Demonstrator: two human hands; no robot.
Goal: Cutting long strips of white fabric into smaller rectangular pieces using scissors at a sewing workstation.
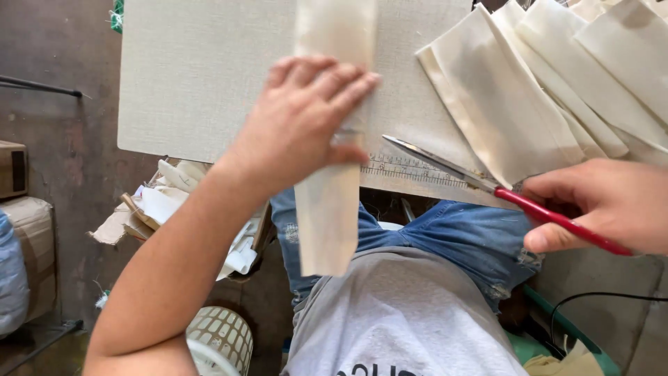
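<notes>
My left hand [306, 118] presses flat on a long cream fabric strip [327, 216] that lies across a pale grey board [202, 76] and hangs over its near edge toward my lap. My right hand [605, 205] grips red-handled scissors [480, 181]; their blades are slightly apart, pointing left along a ruler [410, 170] at the board's near edge, just right of the strip. A fanned stack of cream fabric pieces [543, 83] lies at the board's upper right.
Paper scraps fill a cardboard box [181, 209] on the floor to the left. A white lattice basket [223, 338] stands below it. Wrapped bundles [21, 264] sit at the far left. A black cable [598, 299] runs at lower right.
</notes>
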